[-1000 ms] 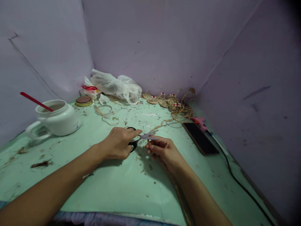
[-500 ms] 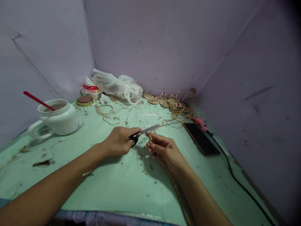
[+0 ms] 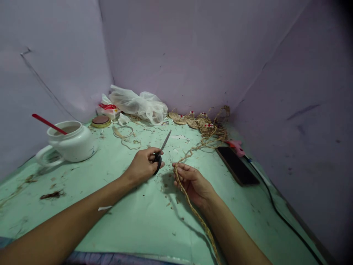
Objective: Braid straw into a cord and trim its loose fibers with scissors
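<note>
My left hand [image 3: 143, 162] is closed round the black handles of a pair of scissors [image 3: 165, 142], whose blades are together and point up and away. To its right, my right hand [image 3: 193, 182] pinches a braided straw-coloured cord [image 3: 190, 203] between thumb and fingers. From that pinch the cord runs down toward me past the wrist. On the far side it trails to a heap of woven coils [image 3: 202, 123] with small red and white beads, at the back right of the table. Scissors and cord are apart.
On the green table [image 3: 129, 224] at left stands a white mug [image 3: 74, 145] holding a red stick. A plastic bag [image 3: 140, 105] and round lid [image 3: 100, 121] lie behind. At right are a phone [image 3: 237, 165] and a pink glue gun [image 3: 236, 147] with a black cable.
The scissors have swung away from the right hand and now point upward. More of the cord shows below my right hand, where it has come out from beside the forearm.
</note>
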Tool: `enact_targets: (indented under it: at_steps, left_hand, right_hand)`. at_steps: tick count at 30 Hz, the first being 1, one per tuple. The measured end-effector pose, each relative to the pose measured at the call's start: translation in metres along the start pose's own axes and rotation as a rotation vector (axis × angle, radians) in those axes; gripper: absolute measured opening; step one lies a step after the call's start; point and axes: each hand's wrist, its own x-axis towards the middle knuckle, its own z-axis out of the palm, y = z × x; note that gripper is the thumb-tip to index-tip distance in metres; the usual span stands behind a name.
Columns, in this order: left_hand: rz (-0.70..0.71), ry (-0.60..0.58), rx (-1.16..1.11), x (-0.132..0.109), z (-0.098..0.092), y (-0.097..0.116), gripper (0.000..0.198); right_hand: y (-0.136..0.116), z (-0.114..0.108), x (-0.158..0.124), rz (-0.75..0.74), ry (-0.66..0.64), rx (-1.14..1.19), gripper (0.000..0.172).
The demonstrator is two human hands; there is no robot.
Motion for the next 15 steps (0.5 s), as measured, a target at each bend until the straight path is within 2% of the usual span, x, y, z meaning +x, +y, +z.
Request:
enact_targets:
  at_steps: [3,6,8,12,15]
  left_hand:
    - [0.045,-0.012,0.040,0.000,0.002,-0.006,0.029]
    - [0.049,-0.016,0.028,-0.001,0.004,-0.003,0.028]
    - [-0.019,-0.031,-0.047,-0.003,0.008,0.005,0.030]
    - [-0.210,-0.083,-0.261,-0.009,0.022,0.026,0.040]
    - [-0.262,-0.102,-0.370,-0.014,0.033,0.032,0.045]
  right_hand:
    - [0.001,0.002,0.000,0.065,0.030,0.083,0.009]
    - [0.001,0.004,-0.001,0.086,0.073,0.107,0.008]
    - [0.003,0.005,-0.001,0.013,0.073,0.070,0.011]
    - [0.008,0.004,0.000,-0.242,0.135,-0.100,0.017]
    - [0.010,0.004,0.000,-0.300,0.180,-0.124,0.021]
